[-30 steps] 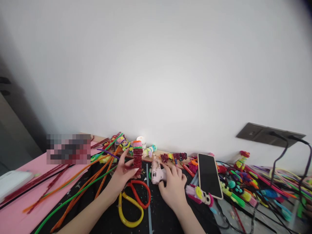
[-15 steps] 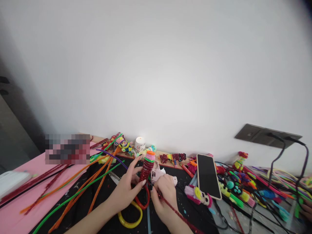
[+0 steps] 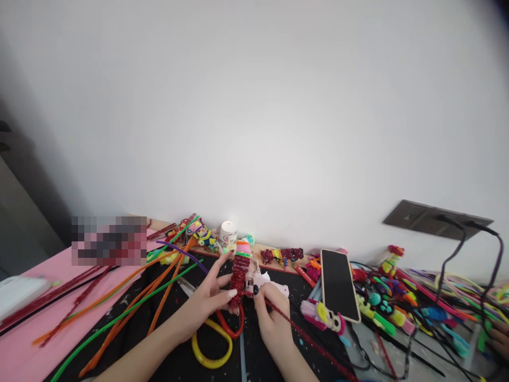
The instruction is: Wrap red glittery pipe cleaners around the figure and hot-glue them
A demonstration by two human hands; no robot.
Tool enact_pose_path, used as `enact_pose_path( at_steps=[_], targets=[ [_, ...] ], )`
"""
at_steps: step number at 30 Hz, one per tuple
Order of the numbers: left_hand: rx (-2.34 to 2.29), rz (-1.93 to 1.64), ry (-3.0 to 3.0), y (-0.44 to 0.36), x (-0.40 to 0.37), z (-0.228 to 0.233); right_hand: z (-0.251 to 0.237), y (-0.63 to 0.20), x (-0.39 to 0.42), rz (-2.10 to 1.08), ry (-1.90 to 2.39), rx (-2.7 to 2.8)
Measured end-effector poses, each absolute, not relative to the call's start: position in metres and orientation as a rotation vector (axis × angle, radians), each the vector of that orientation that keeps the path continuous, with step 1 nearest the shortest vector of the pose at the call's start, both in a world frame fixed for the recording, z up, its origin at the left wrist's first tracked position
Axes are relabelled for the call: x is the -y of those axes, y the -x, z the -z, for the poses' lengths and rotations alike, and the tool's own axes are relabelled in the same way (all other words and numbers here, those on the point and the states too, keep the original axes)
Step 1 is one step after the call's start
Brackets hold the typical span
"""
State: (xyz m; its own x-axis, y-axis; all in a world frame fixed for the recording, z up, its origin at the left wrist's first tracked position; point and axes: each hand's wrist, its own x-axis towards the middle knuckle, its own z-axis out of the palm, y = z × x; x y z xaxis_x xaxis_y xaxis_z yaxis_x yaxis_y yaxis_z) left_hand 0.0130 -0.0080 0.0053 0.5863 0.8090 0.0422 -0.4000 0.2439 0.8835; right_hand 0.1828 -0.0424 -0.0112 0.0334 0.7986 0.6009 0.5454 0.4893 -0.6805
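Round my right hand (image 3: 274, 312), the glue gun (image 3: 264, 279) blocks me at twelve, a doll (image 3: 323, 317) at three, and the red pipe cleaner (image 3: 305, 335) slants past at four. Between hand and phone (image 3: 340, 285) I could slip over black mat (image 3: 297, 293). From my left hand (image 3: 210, 301), scissors (image 3: 210, 364) obstruct six, orange pipe cleaners (image 3: 101, 347) eight, the cup (image 3: 228, 232) one.

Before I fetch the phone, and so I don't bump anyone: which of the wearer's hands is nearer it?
Right: the right hand is left of the phone, not touching; the left hand sits farther left.
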Motion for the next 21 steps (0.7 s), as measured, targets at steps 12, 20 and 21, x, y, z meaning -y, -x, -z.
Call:
enact_pose_path(
  at_steps=[12,20,21],
  targets=[
    [-0.412,-0.777,-0.871,-0.012,0.012,-0.011,0.009,-0.181,0.043,-0.273,1.189,1.666],
    [-0.376,-0.769,-0.836,-0.013,0.009,0.001,0.013,-0.181,0.044,-0.283,1.203,1.699],
    [-0.373,-0.771,-0.833,-0.013,0.009,0.003,0.013,-0.181,0.044,-0.284,1.208,1.701]
  ],
)
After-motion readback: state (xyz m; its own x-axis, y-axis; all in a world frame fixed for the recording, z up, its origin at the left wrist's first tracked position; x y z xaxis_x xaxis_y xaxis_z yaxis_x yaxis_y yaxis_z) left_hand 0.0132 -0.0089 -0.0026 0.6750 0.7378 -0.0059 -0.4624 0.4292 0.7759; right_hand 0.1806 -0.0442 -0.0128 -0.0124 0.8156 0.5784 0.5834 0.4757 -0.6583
